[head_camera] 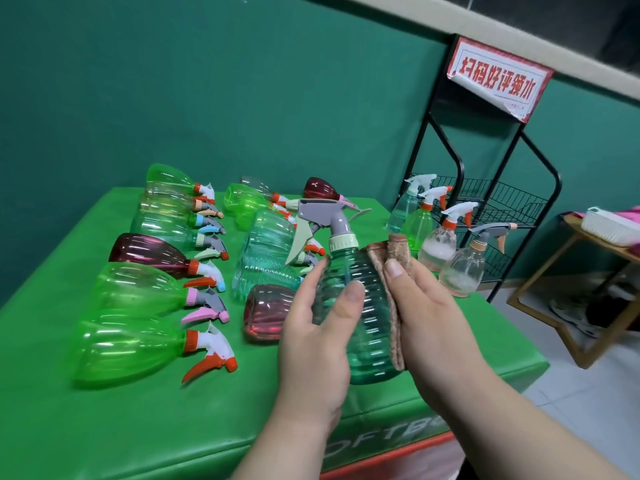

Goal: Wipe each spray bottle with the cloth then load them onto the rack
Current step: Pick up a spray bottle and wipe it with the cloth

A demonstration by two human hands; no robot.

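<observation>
A green padded counter [138, 427] fills the lower left, with pale letters stamped on its front edge and an orange strip [398, 459] just beneath. Behind it stands a dark green wall [242, 81], capped by a beige band [415, 19]. High on the right is a red-and-white sign [498, 79] with red Chinese characters. At the far right a wooden side table [549, 336] carries a white basket [609, 226], with something pink [632, 213] behind it. A white shoe [569, 315] lies underneath on the pale floor [588, 403].
</observation>
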